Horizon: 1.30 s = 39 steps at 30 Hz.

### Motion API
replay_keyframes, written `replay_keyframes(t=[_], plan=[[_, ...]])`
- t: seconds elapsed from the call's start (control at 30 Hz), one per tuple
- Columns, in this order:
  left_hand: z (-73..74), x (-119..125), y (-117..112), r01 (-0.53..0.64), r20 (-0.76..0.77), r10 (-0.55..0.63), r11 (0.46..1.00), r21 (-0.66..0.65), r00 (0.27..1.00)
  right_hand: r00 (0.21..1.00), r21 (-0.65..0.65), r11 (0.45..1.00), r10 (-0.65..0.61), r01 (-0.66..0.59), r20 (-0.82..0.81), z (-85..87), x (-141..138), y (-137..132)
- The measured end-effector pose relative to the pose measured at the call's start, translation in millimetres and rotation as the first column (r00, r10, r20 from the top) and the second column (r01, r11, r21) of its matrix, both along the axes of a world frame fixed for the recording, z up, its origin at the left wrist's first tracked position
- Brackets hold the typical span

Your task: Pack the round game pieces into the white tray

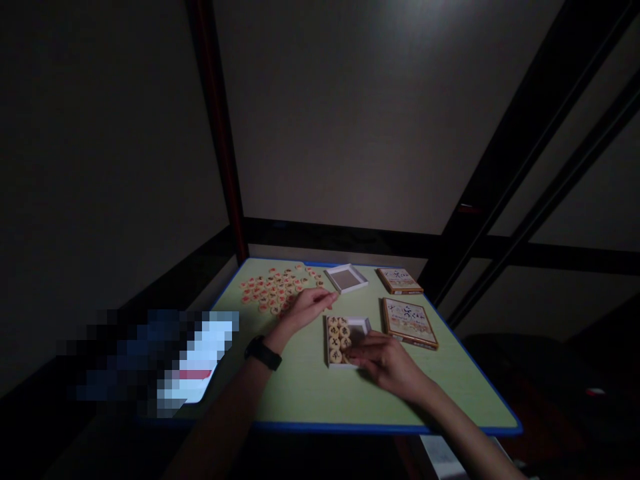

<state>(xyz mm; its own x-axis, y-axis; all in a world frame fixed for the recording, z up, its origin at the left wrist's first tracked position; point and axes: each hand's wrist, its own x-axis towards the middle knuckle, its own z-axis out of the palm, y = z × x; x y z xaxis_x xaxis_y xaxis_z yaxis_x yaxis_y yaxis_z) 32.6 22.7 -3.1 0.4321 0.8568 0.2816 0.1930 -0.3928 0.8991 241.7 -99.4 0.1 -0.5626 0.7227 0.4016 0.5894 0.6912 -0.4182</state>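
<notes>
A spread of several round wooden game pieces [273,288] with red and black marks lies at the far left of a green table [300,387]. My left hand [307,308] reaches over their near edge, fingers extended and close together; I cannot tell if it holds a piece. A small white box [361,326] in the middle holds several pieces in two columns. My right hand [387,360] rests against that box's near right corner, fingers curled at its edge.
A second shallow white box [346,277] stands further back. Two printed box lids [399,281] [409,323] lie to the right. The table has a blue rim [350,428]. A blurred-out patch covers the near left corner. Dark beams rise behind.
</notes>
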Motion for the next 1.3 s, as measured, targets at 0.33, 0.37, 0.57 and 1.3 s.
replay_keyframes(t=[0.33,0.37,0.57,1.3], plan=[[-4.9,2,2,-0.051,-0.046,0.052,0.999,0.02,0.998,1.0,0.029,1.0,-0.004,0.005,-0.031,-9.7,3,3],[-4.9,2,2,-0.06,-0.057,0.062,0.998,0.026,0.996,1.0,0.024,1.0,-0.006,0.007,-0.03,-9.5,3,3],[-1.2,2,0,-0.168,-0.141,0.175,0.984,0.06,0.974,0.999,0.034,0.998,-0.046,0.047,-0.029,-5.1,2,1],[8.6,-2,-23,-0.102,-0.473,0.452,0.796,0.597,0.756,0.907,-0.03,0.967,-0.227,0.253,0.355,46.8,-24,135]])
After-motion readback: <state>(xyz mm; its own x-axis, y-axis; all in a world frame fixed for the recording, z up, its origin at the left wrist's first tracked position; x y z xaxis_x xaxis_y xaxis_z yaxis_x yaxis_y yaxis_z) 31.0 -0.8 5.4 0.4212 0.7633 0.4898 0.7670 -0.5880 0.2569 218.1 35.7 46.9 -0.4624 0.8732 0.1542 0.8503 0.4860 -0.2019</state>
